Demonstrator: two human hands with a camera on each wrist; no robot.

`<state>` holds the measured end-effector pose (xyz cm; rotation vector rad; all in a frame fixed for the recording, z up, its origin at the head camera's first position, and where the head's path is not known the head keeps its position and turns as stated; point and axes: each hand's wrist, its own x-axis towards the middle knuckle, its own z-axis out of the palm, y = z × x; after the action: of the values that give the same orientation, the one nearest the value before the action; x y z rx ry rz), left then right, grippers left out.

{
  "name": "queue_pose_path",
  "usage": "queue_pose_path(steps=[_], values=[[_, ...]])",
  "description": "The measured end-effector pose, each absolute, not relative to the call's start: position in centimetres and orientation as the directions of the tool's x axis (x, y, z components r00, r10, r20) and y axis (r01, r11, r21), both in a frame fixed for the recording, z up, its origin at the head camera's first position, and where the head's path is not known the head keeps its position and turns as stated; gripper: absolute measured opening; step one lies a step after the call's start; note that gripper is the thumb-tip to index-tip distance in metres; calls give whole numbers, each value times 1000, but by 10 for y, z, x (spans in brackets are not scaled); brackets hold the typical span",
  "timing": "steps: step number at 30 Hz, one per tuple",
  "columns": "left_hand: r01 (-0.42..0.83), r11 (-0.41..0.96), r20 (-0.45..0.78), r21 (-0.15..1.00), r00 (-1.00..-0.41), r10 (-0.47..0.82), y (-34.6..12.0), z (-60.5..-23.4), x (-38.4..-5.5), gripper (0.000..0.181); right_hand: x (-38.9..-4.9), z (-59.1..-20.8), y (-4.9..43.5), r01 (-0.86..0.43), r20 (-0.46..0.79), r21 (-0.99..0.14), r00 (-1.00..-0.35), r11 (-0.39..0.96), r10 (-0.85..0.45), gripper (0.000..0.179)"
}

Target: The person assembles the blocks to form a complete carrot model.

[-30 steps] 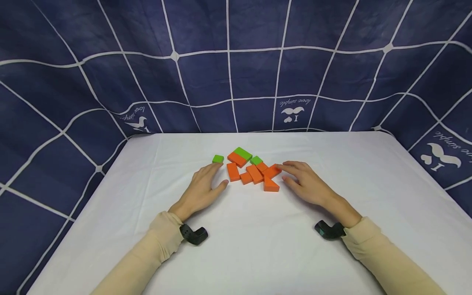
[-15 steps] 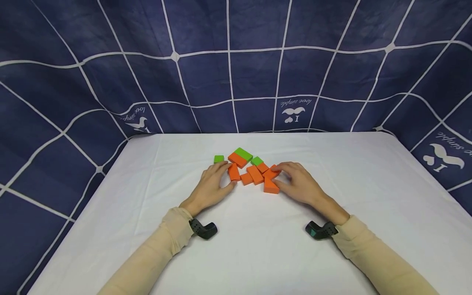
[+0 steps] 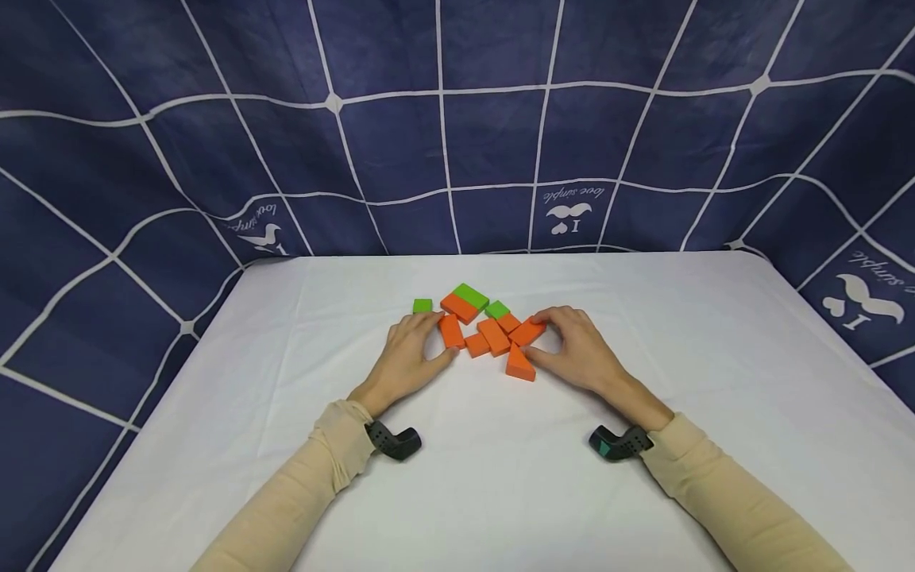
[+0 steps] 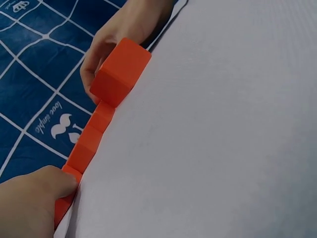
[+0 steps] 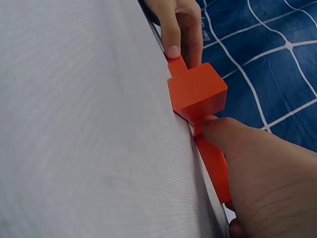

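My left hand [image 3: 406,359] holds an orange rectangular block [image 3: 451,331] lengthwise, thumb at the near end and index finger at the far end. On the right, my right hand [image 3: 581,349] has thumb and index finger around another orange block [image 3: 527,332]. Its thumb also lies by an orange triangular block [image 3: 519,364], which looms large in the right wrist view [image 5: 198,89]. Between the hands sit a small orange block [image 3: 476,344] and a longer orange block [image 3: 494,337]. In the left wrist view, my left thumb touches an orange block's end [image 4: 72,172].
Behind lie a joined green block [image 3: 471,296] and orange block [image 3: 458,307]. A small green block [image 3: 422,305] sits beyond my left fingers; another green block [image 3: 497,309] touches an orange one. White cloth [image 3: 472,477] covers the table, with a navy curtain [image 3: 493,143] behind.
Both hands have moved inward to the blocks, and their fingers have closed around an orange block each. The triangular block has turned and shifted slightly toward me.
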<state>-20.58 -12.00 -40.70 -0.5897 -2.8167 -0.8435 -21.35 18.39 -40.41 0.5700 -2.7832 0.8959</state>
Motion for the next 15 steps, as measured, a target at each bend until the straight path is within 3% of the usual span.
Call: queue_pose_path(steps=[15], values=[[416, 720, 297, 555, -908, 296, -125, -403, -202, 63, -213, -403, 187, -366, 294, -562, -926, 742, -235, 59]])
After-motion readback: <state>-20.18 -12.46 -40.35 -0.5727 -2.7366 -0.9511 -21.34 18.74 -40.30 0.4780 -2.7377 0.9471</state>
